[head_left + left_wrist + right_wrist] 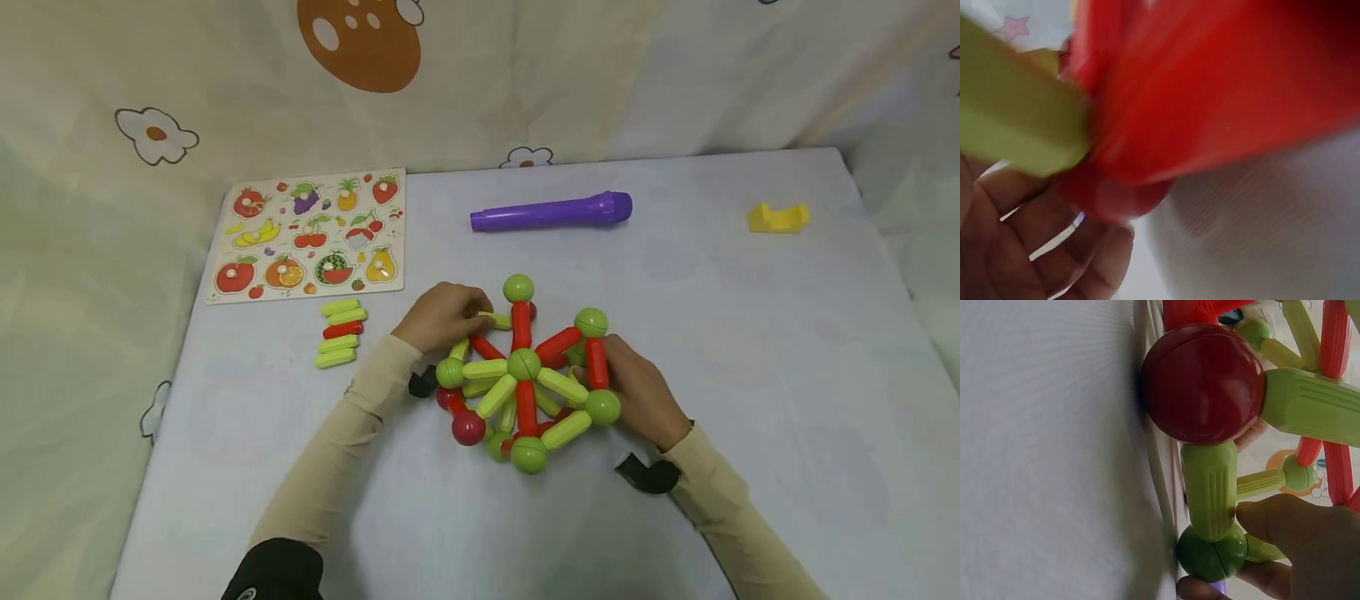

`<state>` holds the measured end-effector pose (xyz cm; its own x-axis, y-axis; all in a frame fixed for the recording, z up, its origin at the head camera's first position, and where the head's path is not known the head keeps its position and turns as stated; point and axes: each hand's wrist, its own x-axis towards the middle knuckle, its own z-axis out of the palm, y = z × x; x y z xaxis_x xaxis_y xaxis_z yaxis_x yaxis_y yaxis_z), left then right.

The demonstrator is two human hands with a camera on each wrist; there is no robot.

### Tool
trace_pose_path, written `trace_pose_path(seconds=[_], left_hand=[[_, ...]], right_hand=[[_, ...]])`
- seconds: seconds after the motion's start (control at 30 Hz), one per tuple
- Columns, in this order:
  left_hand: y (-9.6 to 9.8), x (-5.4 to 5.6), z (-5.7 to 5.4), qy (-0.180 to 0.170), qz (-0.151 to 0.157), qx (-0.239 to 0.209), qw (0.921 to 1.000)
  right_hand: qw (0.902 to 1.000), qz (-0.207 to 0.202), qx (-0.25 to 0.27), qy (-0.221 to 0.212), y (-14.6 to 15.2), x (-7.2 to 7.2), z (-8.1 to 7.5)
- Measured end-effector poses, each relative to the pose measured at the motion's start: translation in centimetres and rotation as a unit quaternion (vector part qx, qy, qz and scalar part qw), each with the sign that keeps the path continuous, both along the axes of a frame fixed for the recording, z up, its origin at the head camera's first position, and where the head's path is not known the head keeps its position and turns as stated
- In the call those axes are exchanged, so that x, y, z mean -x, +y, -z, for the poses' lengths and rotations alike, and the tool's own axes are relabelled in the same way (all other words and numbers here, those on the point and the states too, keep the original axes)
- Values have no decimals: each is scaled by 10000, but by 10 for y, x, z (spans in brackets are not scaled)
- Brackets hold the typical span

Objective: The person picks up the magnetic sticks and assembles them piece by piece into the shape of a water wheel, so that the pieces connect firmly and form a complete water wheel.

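A magnetic stick-and-ball model (524, 365) of yellow-green and red rods joined by green and dark red balls stands on the white table between both hands. At its far left side, my left hand (444, 317) holds a yellow-green rod (497, 320) at the fingertips. A dark red ball (1116, 197) is close to those fingers in the left wrist view, where rods blur across. My right hand (643, 396) grips the model's right side, partly hidden behind it. In the right wrist view its fingers are around a green ball (1213, 553) low on the model, near a yellow-green rod (1210, 490).
Loose rods (341, 342), several yellow-green and one red, lie in a column left of the model. Behind them is a fruit puzzle board (307, 235). A purple toy microphone (551, 212) lies at the back, a yellow plastic piece (778, 218) at the back right.
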<state>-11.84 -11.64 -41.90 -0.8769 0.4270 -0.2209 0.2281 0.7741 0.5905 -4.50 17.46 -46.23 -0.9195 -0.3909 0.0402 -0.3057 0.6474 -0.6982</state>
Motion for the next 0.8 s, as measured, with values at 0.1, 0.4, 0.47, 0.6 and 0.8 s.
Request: trace_pose_path(seconds=[0.1,0.4,0.47,0.6,0.8], left_hand=[[2,-2,3,120,-50,95,9999],[9,4,5,265,568,717,9955],[8,5,6,308,652,752,9946],[5,5,6,452,706,713,9939],[5,2,5,520,685,650,9942]], right_hand=[[10000,-44,-1,31,0,0,0],[9999,-48,57,136,0,-2,1],[9998,-70,58,149,0,-2,2],[9998,-89,43,199,0,-1,3],[9996,-100,35,273,1,0,1]])
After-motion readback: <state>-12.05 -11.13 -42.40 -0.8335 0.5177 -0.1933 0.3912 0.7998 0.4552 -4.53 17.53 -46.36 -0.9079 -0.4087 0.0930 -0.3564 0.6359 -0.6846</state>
